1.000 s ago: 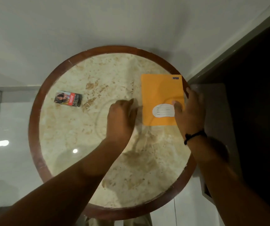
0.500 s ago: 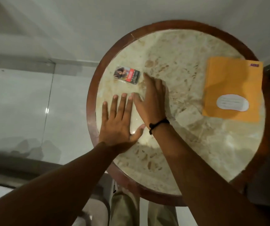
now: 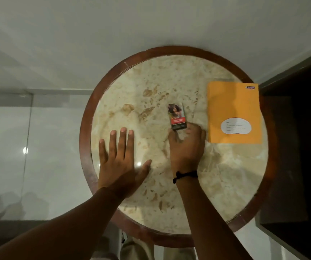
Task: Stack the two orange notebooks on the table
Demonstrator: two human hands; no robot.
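Observation:
An orange notebook with a white label lies flat at the right side of the round marble table; only one cover shows, so I cannot tell whether a second lies under it. My right hand, with a black wrist cord, grips the near end of a small red and black box, left of the notebook. My left hand rests flat on the table's left part, fingers spread, holding nothing.
The table has a dark wooden rim and stands near a white wall. A dark cabinet sits close against the table's right side. Glossy white floor tiles lie to the left.
My right hand left the notebook, reached the small box at the table's left, took hold of it and brought it toward the middle. My left hand went flat on the table.

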